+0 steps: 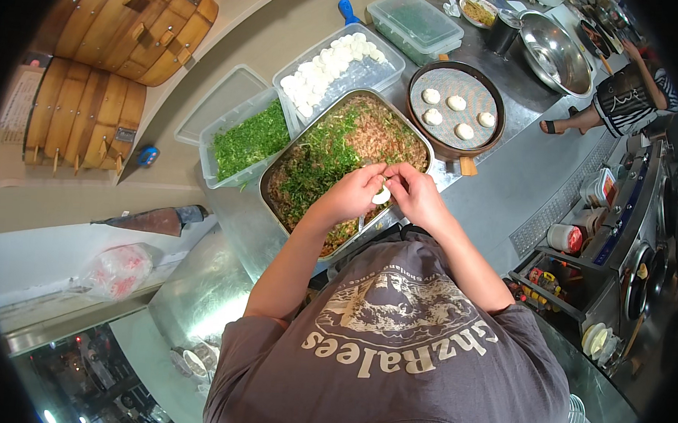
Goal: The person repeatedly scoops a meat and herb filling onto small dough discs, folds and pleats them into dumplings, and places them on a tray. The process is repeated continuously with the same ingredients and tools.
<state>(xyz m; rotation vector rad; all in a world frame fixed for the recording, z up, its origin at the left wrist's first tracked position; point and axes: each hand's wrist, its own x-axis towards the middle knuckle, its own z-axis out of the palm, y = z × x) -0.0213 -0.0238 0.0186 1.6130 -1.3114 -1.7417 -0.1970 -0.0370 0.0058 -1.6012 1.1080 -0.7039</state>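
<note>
Between my left hand (350,195) and my right hand (418,197) is a small white dough wrapper (381,196), with a bit of green filling at its top. Fingers of both hands pinch its edge. A thin metal utensil (361,222) shows below my left hand; whether that hand holds it I cannot tell. Both hands are over the near side of a deep steel tray (274,222) of minced filling (371,134) topped with chopped greens (324,154). Right of the tray, several shaped buns (456,103) sit on the mesh liner of a round steamer (416,130).
Behind the tray, a plastic box (399,72) holds white dough pieces (322,69). Chopped scallions (251,137) fill another box to the left. A lidded box (415,25) and a steel bowl (555,51) stand farther back. Another person (622,99) is at upper right. Wooden steamers (85,115) sit on the left shelf.
</note>
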